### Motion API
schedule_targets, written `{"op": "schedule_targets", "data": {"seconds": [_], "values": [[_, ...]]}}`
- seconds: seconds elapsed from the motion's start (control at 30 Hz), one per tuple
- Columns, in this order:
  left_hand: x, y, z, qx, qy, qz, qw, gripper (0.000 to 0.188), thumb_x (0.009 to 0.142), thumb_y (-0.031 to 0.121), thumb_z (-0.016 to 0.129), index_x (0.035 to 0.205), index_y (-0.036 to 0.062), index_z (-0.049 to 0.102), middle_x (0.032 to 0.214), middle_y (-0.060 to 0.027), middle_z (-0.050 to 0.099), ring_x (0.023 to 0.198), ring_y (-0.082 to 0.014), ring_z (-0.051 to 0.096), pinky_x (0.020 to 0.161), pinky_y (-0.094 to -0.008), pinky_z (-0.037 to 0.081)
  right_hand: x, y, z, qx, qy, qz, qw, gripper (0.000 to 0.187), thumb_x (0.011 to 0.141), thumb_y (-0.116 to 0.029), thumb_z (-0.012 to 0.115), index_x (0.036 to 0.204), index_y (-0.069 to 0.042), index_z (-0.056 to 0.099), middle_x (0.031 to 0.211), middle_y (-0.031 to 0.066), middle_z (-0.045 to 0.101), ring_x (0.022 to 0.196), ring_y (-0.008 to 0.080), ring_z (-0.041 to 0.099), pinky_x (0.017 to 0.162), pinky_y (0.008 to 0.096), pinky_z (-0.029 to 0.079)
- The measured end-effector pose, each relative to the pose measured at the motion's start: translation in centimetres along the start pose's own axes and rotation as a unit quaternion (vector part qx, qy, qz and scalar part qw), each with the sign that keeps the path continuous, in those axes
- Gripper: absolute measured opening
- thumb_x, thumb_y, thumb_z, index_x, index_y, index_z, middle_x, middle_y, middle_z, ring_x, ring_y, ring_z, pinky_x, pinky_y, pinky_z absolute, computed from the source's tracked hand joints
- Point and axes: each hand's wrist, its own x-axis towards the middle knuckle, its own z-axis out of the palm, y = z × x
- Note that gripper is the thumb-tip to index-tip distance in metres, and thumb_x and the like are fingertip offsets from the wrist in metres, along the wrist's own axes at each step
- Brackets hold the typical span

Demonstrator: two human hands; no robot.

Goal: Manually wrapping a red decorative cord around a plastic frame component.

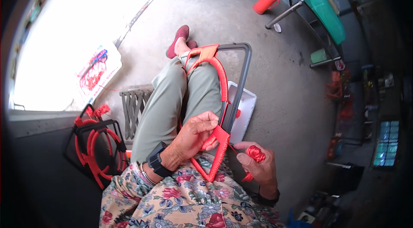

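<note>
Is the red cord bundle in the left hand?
No, the bundle is in the grip of the right hand, while the left hand holds the red-wrapped frame.

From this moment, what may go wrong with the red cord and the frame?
The red cord bundle in the right hand might slip out or tangle. The grey frame, held by the left hand over the legs, could perhaps tilt and loosen the wrapping.
</note>
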Motion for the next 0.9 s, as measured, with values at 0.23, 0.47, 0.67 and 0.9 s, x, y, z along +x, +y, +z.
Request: {"op": "schedule_targets", "data": {"seconds": [0.23, 0.47, 0.67, 0.9], "values": [[-2.0, 0.6, -0.2, 0.078, 0.059, 0.06, 0.993, 0.013, 0.094, 0.014, 0.055, 0.099, 0.0025, 0.052, 0.077, -0.0112, 0.059, 0.058, -0.0212, 0.058, 0.053, -0.0319, 0.048, 0.9, -3.0, 2.5, 0.092, -0.217, -0.068, 0.969, 0.017, 0.083, -0.012, 0.073, 0.091, 0.0, 0.064, 0.067, 0.0009, 0.063, 0.055, 0.0075, 0.059, 0.053, 0.0222, 0.047], [-4.8, 1.9, 3.0, 0.402, 0.135, 0.348, 0.836, 0.022, 0.085, 0.001, 0.065, 0.105, -0.0001, 0.058, 0.098, -0.0082, 0.059, 0.095, -0.0154, 0.058, 0.083, -0.0295, 0.049, 2.4, -2.0, 7.0, 0.044, -0.194, -0.327, 0.924, 0.024, 0.078, -0.006, 0.074, 0.098, -0.001, 0.061, 0.085, 0.0113, 0.068, 0.072, 0.0228, 0.069, 0.064, 0.031, 0.053], [-6.6, 2.5, 3.3, 0.598, 0.112, 0.425, 0.67, 0.027, 0.075, -0.003, 0.072, 0.1, -0.0035, 0.062, 0.1, -0.0157, 0.061, 0.094, -0.0245, 0.062, 0.081, -0.033, 0.05, 2.7, -2.6, 7.6, 0.057, -0.194, -0.383, 0.901, 0.043, 0.073, -0.002, 0.073, 0.112, -0.005, 0.055, 0.086, 0.0156, 0.066, 0.077, 0.0302, 0.068, 0.066, 0.0338, 0.052], [-6.0, 3.1, 4.8, 0.725, 0.112, 0.461, 0.5, 0.019, 0.075, -0.002, 0.073, 0.092, -0.0056, 0.065, 0.087, -0.0188, 0.065, 0.078, -0.028, 0.065, 0.066, -0.0331, 0.052, 2.1, -3.4, 7.4, -0.026, -0.196, -0.4, 0.895, 0.053, 0.073, -0.01, 0.076, 0.119, 0.001, 0.052, 0.079, 0.0142, 0.065, 0.071, 0.0269, 0.068, 0.063, 0.0361, 0.053]]}}
